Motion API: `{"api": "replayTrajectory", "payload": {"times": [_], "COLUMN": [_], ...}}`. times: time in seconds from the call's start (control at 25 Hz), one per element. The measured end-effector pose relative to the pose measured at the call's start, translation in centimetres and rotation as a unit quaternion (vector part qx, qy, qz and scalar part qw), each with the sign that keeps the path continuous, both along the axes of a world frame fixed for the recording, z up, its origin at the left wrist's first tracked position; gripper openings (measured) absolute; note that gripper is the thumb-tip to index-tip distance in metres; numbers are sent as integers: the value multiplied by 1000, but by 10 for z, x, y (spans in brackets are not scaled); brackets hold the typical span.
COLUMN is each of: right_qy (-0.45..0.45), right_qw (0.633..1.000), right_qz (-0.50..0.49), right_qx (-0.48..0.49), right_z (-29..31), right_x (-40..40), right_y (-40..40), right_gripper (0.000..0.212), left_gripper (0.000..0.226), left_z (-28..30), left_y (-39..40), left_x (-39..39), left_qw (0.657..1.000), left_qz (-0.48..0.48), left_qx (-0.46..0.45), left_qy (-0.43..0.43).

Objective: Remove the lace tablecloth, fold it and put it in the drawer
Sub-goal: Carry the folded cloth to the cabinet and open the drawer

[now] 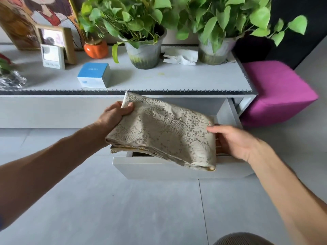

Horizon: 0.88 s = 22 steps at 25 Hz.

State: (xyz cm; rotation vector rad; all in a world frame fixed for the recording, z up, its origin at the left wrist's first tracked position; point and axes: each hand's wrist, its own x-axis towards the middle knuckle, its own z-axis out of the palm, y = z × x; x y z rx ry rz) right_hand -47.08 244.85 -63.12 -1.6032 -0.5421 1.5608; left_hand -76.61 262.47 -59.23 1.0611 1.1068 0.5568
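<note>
The folded beige lace tablecloth point(164, 129) hangs flat and tilted over the pulled-out white drawer point(159, 169) of the low cabinet. My left hand point(115, 114) grips its far left corner, thumb on top. My right hand point(230, 140) holds the right edge, fingers under the cloth and thumb on top, just above the drawer's right side. The cloth's near edge droops over the drawer front. Most of the drawer's inside is hidden by the cloth.
On the cabinet top point(177, 80) stand two potted plants point(143, 50) point(215, 48), a blue-white box point(93, 75), an orange pot point(95, 49), picture frames point(53, 56) and crumpled tissue point(180, 57). A magenta pouf point(277, 92) sits at the right. Grey tiled floor lies below.
</note>
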Motion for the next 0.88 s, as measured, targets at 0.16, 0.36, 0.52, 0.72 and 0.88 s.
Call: {"api": "replayTrajectory", "payload": {"times": [0.16, 0.36, 0.52, 0.72, 0.88], "right_qy": [-65, -175, -283, -383, -428], "right_qw": [987, 973, 956, 912, 868], "right_qz": [-148, -147, -54, 75, 193], "right_qx": [-10, -19, -48, -126, -163], "right_z": [-6, -26, -47, -60, -69], "right_x": [20, 34, 35, 41, 38], "right_y": [23, 36, 49, 59, 66], "right_gripper": [40, 47, 46, 50, 55], "left_gripper": [15, 83, 75, 84, 79], "left_z": [-8, -42, -69, -102, -128], "left_y": [-13, -17, -1, 16, 18], "left_x": [13, 38, 58, 78, 80], "left_qw": [990, 985, 953, 897, 854], "left_qz": [-75, -122, -177, -259, -301], "left_qx": [-99, 13, 91, 161, 156], "left_qy": [60, 124, 231, 321, 394]}}
